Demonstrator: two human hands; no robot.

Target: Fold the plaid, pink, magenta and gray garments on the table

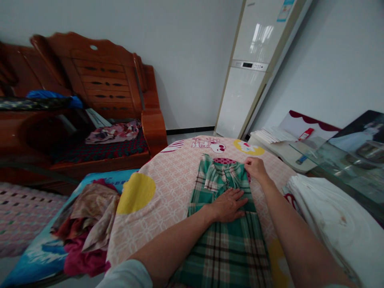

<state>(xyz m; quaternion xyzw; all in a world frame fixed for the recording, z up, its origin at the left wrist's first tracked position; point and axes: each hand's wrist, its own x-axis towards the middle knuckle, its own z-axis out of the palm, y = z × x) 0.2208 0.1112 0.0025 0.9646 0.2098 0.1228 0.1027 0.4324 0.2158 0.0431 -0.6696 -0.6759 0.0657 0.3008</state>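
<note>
While the right hand (256, 169) pinches plaid cloth (227, 242), the label (285, 11) is illegible

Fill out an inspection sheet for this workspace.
Surface: pink patterned cloth with yellow patches, round-edged.
Job's things: green plaid fabric garment, laid lengthwise, collar end away from the person.
Clutter: rumpled brown-and-magenta cloth pile on a blue printed surface, left; folded white cloth, right.
Hands: left hand flat on the garment; right hand pinching its upper right edge.
Cables: nothing seen.
Surroundings: reddish-brown wooden bench; tall glossy white appliance.
</note>
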